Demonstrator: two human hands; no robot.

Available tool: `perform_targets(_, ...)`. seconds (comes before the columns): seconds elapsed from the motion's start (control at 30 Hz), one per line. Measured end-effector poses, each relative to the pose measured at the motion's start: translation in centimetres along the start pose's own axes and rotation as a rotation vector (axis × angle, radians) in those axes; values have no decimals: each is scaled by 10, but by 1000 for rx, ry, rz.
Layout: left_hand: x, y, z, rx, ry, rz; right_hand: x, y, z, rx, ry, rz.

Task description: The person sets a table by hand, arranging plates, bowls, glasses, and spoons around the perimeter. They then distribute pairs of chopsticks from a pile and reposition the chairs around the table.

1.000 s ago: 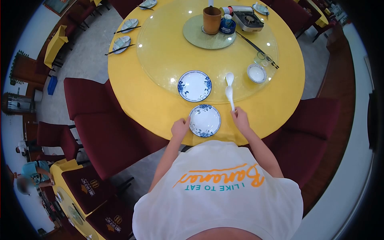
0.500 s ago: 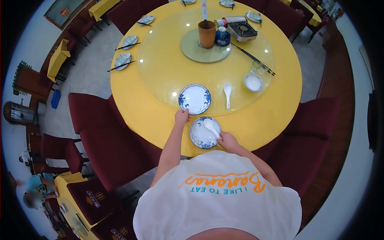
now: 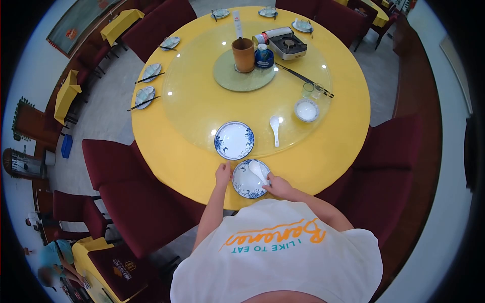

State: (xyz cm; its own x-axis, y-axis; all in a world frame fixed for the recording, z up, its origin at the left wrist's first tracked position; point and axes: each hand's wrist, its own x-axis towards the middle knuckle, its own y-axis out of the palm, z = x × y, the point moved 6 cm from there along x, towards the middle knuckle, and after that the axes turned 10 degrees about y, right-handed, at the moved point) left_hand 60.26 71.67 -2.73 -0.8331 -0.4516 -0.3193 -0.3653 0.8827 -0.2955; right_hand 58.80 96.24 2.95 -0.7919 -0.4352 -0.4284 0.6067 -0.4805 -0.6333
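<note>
My left hand point(image 3: 223, 174) is by the left rim of the near blue-and-white plate point(image 3: 245, 186), its fingertips right at the edge and just below the farther plate point(image 3: 234, 141). That farther plate has blue flowers on its border and lies partly over the glass turntable's edge. A white soup spoon point(image 3: 256, 168) rests across the near plate, bowl away from me and handle toward the right. My right hand point(image 3: 278, 186) is closed at the handle end, over the plate's right rim. Another white spoon point(image 3: 275, 130) lies on the glass, beside a small patterned bowl point(image 3: 306, 110).
On the yellow-covered round table point(image 3: 172, 161), a brown pot point(image 3: 243, 54), a blue tin point(image 3: 263, 58) and a portable gas stove point(image 3: 289, 46) stand toward the back. Long chopsticks point(image 3: 303, 78) lie near two glasses. Dark red chairs point(image 3: 134, 202) flank me. A person point(image 3: 53, 255) bends at another table.
My left hand has left the farther plate's rim and come down to the near plate's left edge. My right hand stays at the spoon handle. The view has shifted.
</note>
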Motion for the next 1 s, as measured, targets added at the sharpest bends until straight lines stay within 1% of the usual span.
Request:
perform_targets(0.03,-6,-1,7,66,51,-23,3,-5,-2,50,30,-31)
perform_targets(0.13,-32,-6,26,264,218,-100,28,-44,-31,229,268,-188)
perform_targets(0.2,-56,-3,32,235,247,-48,65,-72,-82,301,318,-548)
perform_targets(0.27,-78,3,36,186,47,99,98,-107,-131,379,524,-703)
perform_targets(0.3,-87,7,40,161,-53,169,111,-125,-150,395,547,-790)
perform_targets(0.33,-93,8,43,126,-77,181,121,-140,-166,413,568,-876)
perform_targets(0.4,-98,11,50,56,-118,200,144,-160,-191,566,688,-747)
perform_targets(0.43,-98,11,49,59,-101,201,153,-164,-196,639,746,-678)
perform_targets(0.5,-98,11,45,56,-69,198,162,-170,-195,738,764,-656)
perform_targets(0.63,-102,11,41,30,-125,163,167,-170,-179,936,770,-535)
perform_targets(0.73,-101,12,45,-1,-117,159,163,-168,-169,942,782,-479)
perform_targets(0.83,-102,12,45,23,-123,149,144,-178,-158,820,791,-389)
perform_targets(0.93,-102,11,46,31,-107,146,133,-188,-160,657,778,-303)
perform_targets(1.0,-103,11,46,28,-118,130,120,-199,-152,503,736,-258)
